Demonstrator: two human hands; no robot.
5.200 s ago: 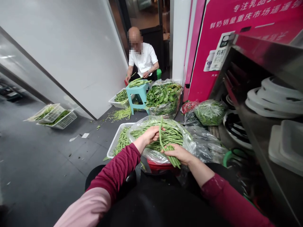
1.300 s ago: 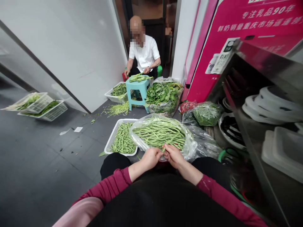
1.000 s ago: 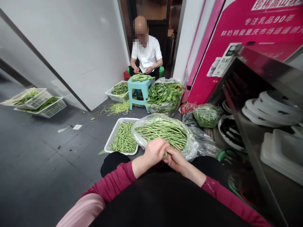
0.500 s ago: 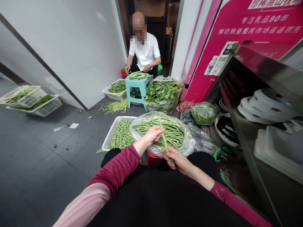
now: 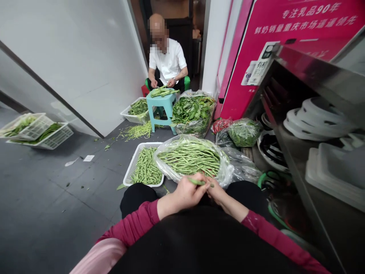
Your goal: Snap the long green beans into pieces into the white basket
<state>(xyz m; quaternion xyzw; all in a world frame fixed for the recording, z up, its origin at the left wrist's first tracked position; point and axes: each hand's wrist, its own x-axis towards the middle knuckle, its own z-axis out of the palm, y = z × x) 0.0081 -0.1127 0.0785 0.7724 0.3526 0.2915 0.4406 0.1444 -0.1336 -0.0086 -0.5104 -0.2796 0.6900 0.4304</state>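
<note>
On the dial of my head-camera view, the grey floor [image 5: 85, 201] spread toward 8 o'clock and the white wall [image 5: 71, 64] leaned across 10. A pink cabinet [image 5: 299, 28] with white lettering stood at 2, and a metal shelf [image 5: 299, 158] bearing white plastic ware [image 5: 322, 118] stood at 3. Between 11 and 12, a co-worker [image 5: 168, 57] in a white shirt sat with both hands over green stalks [image 5: 164, 91] on a blue stool [image 5: 162, 101].

Just below the dial's centre, I had the open plastic bag [image 5: 227, 177], filled with long green beans [image 5: 188, 156]. A bag of leaves [image 5: 195, 110] stood near it at 1. At 8, just beside the bean bag, was a white basket [image 5: 133, 163] holding short bean pieces [image 5: 146, 167].

My hands met at 5 o'clock, in front of the bag's near edge. The left hand [image 5: 189, 190] had its grip closed around one bean. The right hand [image 5: 216, 190] had its fingers bunched against the left; I could not tell whether its grip had hold of anything. The single bean [image 5: 196, 182] lay across the left fingers, tilted slightly down toward the right hand.
</note>
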